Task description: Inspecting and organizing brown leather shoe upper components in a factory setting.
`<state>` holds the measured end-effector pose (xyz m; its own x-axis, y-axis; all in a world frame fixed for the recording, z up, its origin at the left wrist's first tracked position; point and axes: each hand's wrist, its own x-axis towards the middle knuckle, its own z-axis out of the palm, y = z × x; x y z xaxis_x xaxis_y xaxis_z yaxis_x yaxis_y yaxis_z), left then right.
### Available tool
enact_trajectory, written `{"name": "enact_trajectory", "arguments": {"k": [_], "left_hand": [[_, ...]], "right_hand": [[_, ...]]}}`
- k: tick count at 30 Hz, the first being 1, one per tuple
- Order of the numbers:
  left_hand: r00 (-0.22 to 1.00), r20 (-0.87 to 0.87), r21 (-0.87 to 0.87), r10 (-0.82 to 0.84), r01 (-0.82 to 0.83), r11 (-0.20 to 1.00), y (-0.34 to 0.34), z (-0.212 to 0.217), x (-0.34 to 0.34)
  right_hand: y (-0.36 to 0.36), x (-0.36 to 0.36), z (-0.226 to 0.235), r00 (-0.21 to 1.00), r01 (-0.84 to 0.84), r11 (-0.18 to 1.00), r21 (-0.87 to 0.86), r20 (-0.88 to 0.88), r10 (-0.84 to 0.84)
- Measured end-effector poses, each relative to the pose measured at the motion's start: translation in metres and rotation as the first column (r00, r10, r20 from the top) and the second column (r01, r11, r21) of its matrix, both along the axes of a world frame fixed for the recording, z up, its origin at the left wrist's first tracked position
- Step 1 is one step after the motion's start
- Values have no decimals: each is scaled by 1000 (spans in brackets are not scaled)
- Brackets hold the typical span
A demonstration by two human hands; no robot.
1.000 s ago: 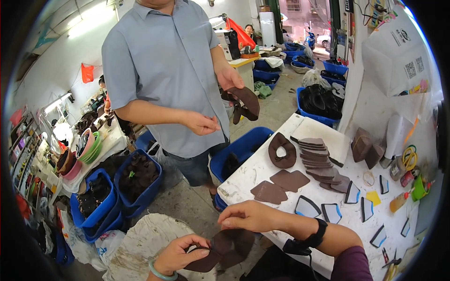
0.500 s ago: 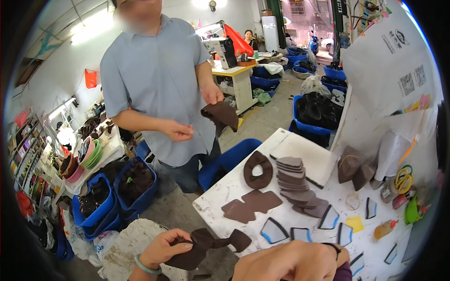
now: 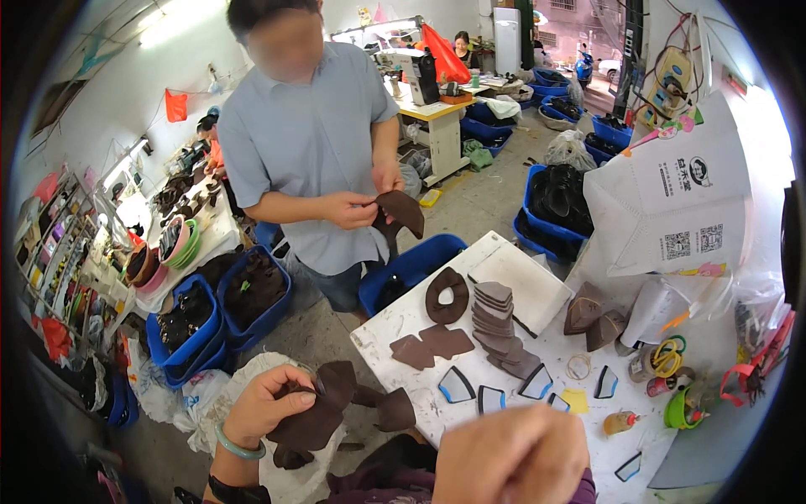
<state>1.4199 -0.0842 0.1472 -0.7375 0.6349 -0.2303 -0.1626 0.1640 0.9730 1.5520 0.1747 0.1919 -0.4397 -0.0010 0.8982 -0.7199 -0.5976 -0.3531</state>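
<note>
My left hand (image 3: pixel 260 407), with a pale green bangle at the wrist, pinches a dark brown shoe-upper piece (image 3: pixel 323 412) between thumb and fingers. A strip joins it to a smaller brown flap (image 3: pixel 396 410) hanging to the right, near the table's edge. In front of the table, my right hand (image 3: pixel 512 454) is raised close to the camera, blurred, with its fingers curled in. Whatever it may hold is hidden. Beyond it on the white table (image 3: pixel 382 340) lie several dark pieces with blue edging (image 3: pixel 456 385) and an overlapping row of brown pieces (image 3: pixel 494 323).
Across the table a co-worker (image 3: pixel 315 143) holds a brown piece (image 3: pixel 401 212) in both hands. Blue bins (image 3: pixel 260 315) stand on the floor at left. Yellow-handled scissors (image 3: pixel 668 357), a small bottle (image 3: pixel 620 422) and a green cup (image 3: pixel 677 409) are at the table's right.
The view has shifted. My right hand has lifted nearer the camera; my left still grips the brown piece. The co-worker's two hands have come together on their brown piece.
</note>
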Motion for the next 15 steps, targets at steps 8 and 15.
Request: {"name": "enact_trajectory", "arguments": {"k": [8,15], "left_hand": [[998,-55,66,14,-11,998,-20,-2,-11],[987,67,49,-144,141,989,3,-35,-80]], "right_hand": [[1,-47,-58,589,293,861,415,632,-505],[12,-102,-74,216,463,416,783,355,-909]]}}
